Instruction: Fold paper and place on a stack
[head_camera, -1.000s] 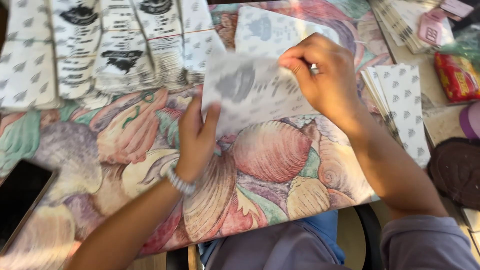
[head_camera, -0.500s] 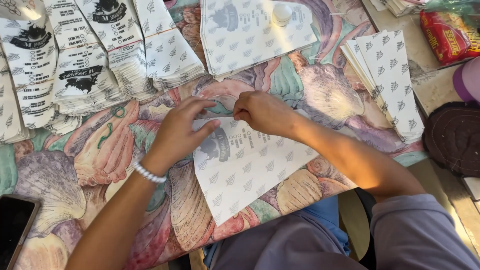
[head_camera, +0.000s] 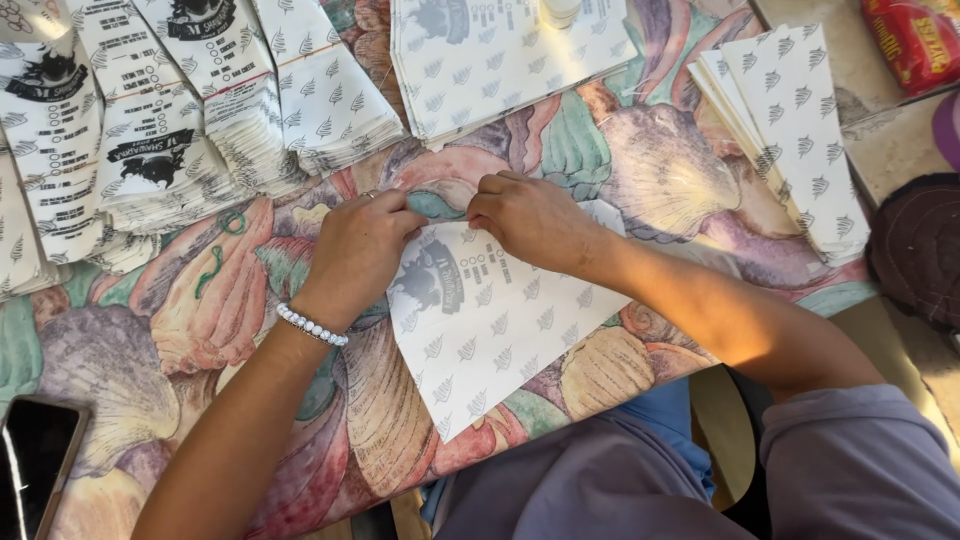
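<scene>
Printed paper sheet (head_camera: 500, 320): white, leaf-patterned, lying flat at the near edge of the table (head_camera: 200, 300), which wears a shell-print cloth. Left hand (head_camera: 358, 252): beaded bracelet at the wrist, fingertips pinched on the sheet's far left corner. Right hand (head_camera: 530, 218): fingertips pressed together on the sheet's far edge, just beside the left. Folded paper stacks (head_camera: 150, 150): far left corner. Flat sheet pile (head_camera: 500, 60): far edge. Phone (head_camera: 35, 460): near left corner.

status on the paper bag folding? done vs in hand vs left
Done: rows of folded printed bags lie overlapped at the table's top left. In hand: left hand and right hand press the far edge of one flat printed sheet. Left, apparently: a flat stack of sheets ahead and another stack at right.
</scene>
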